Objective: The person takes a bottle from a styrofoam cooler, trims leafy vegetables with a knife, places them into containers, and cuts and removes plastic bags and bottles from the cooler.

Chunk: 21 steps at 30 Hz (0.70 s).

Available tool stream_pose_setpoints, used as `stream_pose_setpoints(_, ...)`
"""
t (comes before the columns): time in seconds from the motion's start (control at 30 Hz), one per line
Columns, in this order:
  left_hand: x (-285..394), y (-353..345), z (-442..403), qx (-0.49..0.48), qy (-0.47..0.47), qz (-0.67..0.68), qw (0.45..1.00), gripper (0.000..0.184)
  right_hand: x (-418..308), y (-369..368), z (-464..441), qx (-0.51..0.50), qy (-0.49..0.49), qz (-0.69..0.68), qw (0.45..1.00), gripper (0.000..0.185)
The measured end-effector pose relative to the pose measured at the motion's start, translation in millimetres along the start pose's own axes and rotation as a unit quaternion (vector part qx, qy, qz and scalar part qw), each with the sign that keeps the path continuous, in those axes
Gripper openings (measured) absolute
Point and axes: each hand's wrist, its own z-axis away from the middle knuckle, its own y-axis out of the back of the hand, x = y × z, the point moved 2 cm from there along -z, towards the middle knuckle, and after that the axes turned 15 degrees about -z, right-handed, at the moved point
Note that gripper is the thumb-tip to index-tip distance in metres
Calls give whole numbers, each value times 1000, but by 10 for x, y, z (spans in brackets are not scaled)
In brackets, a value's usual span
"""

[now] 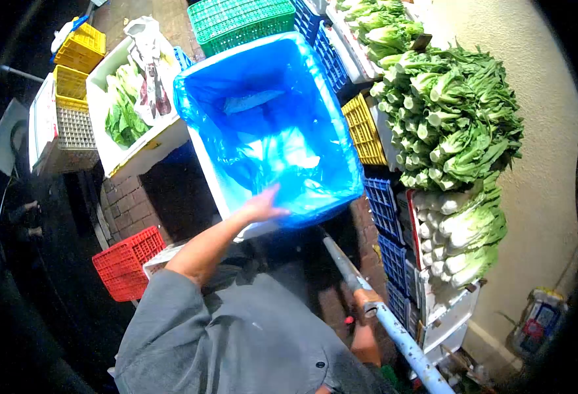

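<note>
A blue plastic liner [351, 148] was fitted inside a white rectangular box [207, 176], directly ahead of the wearer, with its edge folded outward over the rim. The liner was judged to be light, limp, slippery and easily torn; it was best gripped by the gathered fold at the rim. The box, probably rigid foam, was judged light but bulky, and was best held beneath its rim on opposite sides.

The left hand [262, 209] was positioned at the near rim, its fingers blurred but extended and spread apart, with nothing clamped; contact with the film could not be confirmed. The right forearm [365, 345] was partly hidden by a metal pole [400, 338]; the state of the right fingers could not be told.

The film was glossy, creased and translucent. The pole was tubular, with worn pale-blue paint. A latticed green crate [243, 26] was located beyond the box, and leafy greens [123, 108] were contained in a white box to the left. At right, thick-stemmed leafy vegetables [456, 118] were stacked with cut ends outward, beside a rough plastered wall [541, 98].
</note>
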Motion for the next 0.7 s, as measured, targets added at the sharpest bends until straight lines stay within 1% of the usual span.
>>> stream_pose_setpoints(0.03, 34, 62, 20, -86, 0, -14, 996, 90, -428, -266, 318, -19, -27, -129, 991, 51)
stream_pose_setpoints(0.07, 37, 121, 26, -172, 2, -30, 985, 86, -931, -509, 671, -31, -58, -255, 965, 47)
stream_pose_setpoints(0.1, -17, 90, 35, -186, -21, -65, 980, 78, -1835, -282, 1140, -58, -30, -257, 964, 40)
stream_pose_setpoints(0.13, -88, 23, 67, -200, -43, -99, 974, 71, -2007, -438, 1255, -74, 29, -280, 957, 38)
stream_pose_setpoints(0.17, -168, 2, 88, -222, -59, -96, 968, 57, -2161, -602, 1376, -93, 88, -304, 944, 38)
stream_pose_setpoints(0.2, -314, -165, 174, -149, -101, -74, 981, 49, -2672, -487, 1406, -84, 78, -319, 941, 39)
stream_pose_setpoints(0.23, -208, -11, 262, -147, -111, -86, 979, 40, -3211, -353, 1446, -75, 68, -335, 937, 40)
stream_pose_setpoints(0.27, -203, 58, 333, -143, -113, -50, 982, 33, -3664, -212, 1448, -59, 19, -372, 926, 41)
stream_pose_setpoints(0.3, -229, 104, 388, -97, -153, -20, 983, 29, -4270, 78, 1441, -53, 27, -349, 935, 37)
stream_pose_setpoints(0.33, -193, 210, 445, -122, -135, -11, 983, 26, -4716, 258, 1401, -85, 26, -470, 878, 40)
stream_pose_setpoints(0.37, -275, 22, 410, -111, -146, 3, 983, 26, -5235, 528, 1353, -105, 27, -498, 860, 41)
stream_pose_setpoints(0.4, -225, 208, 521, -118, -161, 17, 980, 24, -5428, 543, 1106, -101, 123, -503, 850, 41)
stream_pose_setpoints(0.43, -208, 163, 576, -109, -172, 45, 978, 23, -5710, 655, 908, -116, 99, -475, 867, 43)
stream_pose_setpoints(0.47, -154, 276, 646, -130, -186, 60, 972, 24, -5821, 593, 513, -73, 154, -397, 902, 45)
stream_pose_setpoints(0.5, -134, 361, 719, -132, -196, 83, 968, 25, -6232, 727, 360, -91, 149, -352, 920, 47)
stream_pose_setpoints(0.53, -156, 243, 754, -104, -234, 97, 962, 31, -6231, 536, -163, -103, 202, -323, 919, 46)
stream_pose_setpoints(0.57, -147, 321, 776, -122, -228, 90, 962, 31, -6547, 522, -351, -74, 237, -288, 925, 48)
stream_pose_setpoints(0.6, -119, 389, 808, -147, -228, 84, 959, 31, -6708, 442, -659, -73, 247, -216, 942, 50)
stream_pose_setpoints(0.63, -133, 359, 820, -141, -237, 108, 955, 35, -6592, 166, -1210, -68, 237, -165, 955, 53)
stream_pose_setpoints(0.67, -177, 329, 820, -150, -223, 122, 955, 36, -6768, 167, -1360, -129, 189, -73, 971, 52)
stream_pose_setpoints(0.7, -228, 315, 830, -166, -217, 142, 951, 38, -6480, -137, -1791, -30, 268, -56, 961, 50)
